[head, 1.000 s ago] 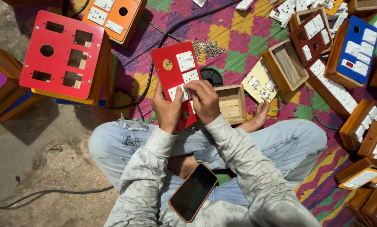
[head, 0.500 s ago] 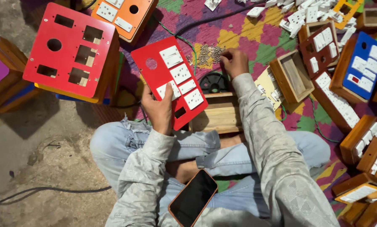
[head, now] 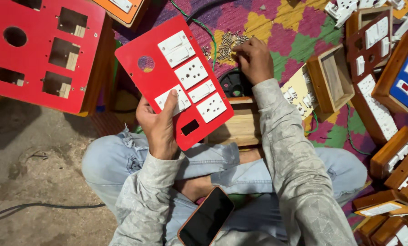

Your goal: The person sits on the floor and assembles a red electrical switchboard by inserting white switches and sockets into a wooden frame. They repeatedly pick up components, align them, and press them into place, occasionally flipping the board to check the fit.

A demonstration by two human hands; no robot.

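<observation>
My left hand (head: 160,123) holds a red panel (head: 167,70) fitted with white switches and sockets, thumb pressed on a switch near its lower left. The panel tilts over a wooden box (head: 240,125) in front of my crossed legs. My right hand (head: 254,57) reaches forward to a pile of small screws (head: 226,43) on the patterned mat, fingers curled down onto them. I cannot tell whether it holds a screw.
A red box with empty cut-outs (head: 44,50) stands at the left. Several wooden boxes and switch panels (head: 372,68) crowd the right side. A black round part (head: 233,84) lies behind the panel. A phone (head: 206,218) rests on my lap. A cable (head: 40,207) crosses the dusty floor.
My right hand left the red panel and moved forward to the screw pile. My left hand lifted and tilted the panel towards the left.
</observation>
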